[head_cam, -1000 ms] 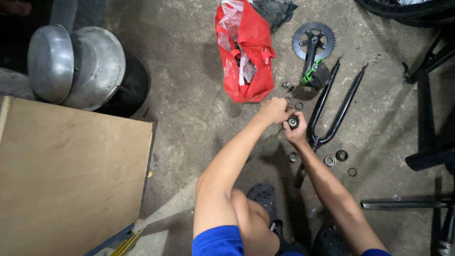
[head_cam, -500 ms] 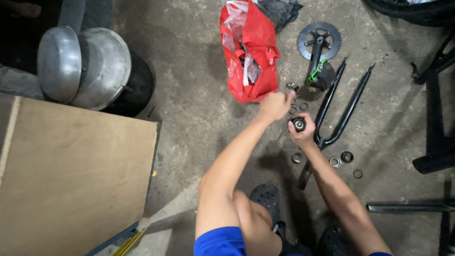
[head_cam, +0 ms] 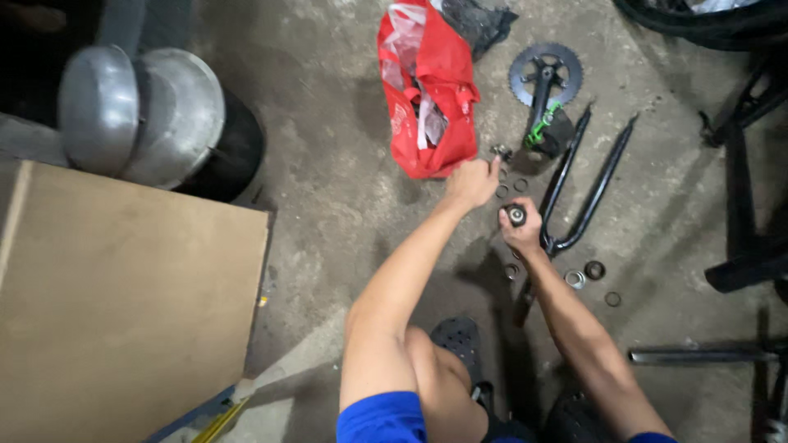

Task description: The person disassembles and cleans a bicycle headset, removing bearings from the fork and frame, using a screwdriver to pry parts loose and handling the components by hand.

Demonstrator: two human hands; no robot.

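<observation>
I crouch over a concrete floor. My right hand (head_cam: 523,229) grips the top of a black bicycle fork (head_cam: 584,190), its steerer end facing up in my fist. My left hand (head_cam: 474,181) is stretched forward with fingers curled, just past the fork top and beside the lower end of a red bag (head_cam: 427,90). Whether it holds a small part I cannot tell. Small rings and bearings (head_cam: 510,187) lie on the floor right by its fingers.
A black chainring with crank arm and a green part (head_cam: 543,90) lies beyond the fork. More rings (head_cam: 584,275) lie right of my forearm. A brown board (head_cam: 123,303) fills the lower left, metal bowls (head_cam: 139,115) behind it, bike frame parts (head_cam: 739,205) at right.
My left hand has drawn away from the fork top toward the red bag, while my right hand keeps its grip on the fork. The view has shifted slightly.
</observation>
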